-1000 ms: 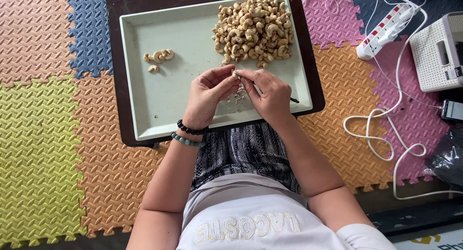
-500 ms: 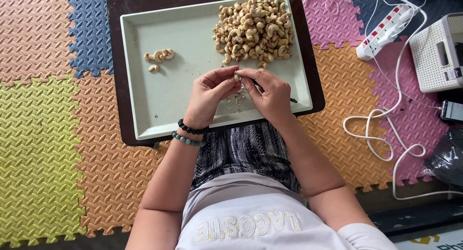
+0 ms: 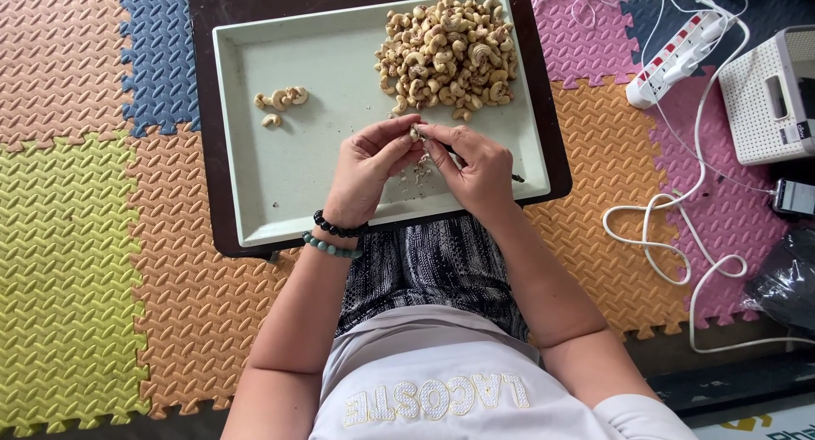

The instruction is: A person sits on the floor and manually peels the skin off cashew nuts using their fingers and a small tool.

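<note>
Left hand (image 3: pixel 367 164) and right hand (image 3: pixel 475 164) pinch one cashew (image 3: pixel 416 134) together above a tray (image 3: pixel 255 202), beside a nut pile (image 3: pixel 446 54).

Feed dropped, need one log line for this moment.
left hand: pinching cashew | right hand: same cashew, thin tool | tray: big pile, small group

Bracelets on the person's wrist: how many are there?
2. The black bead bracelet sits on the left wrist nearer the hand; the green bead bracelet lies just behind it. The right wrist shows none.
</note>
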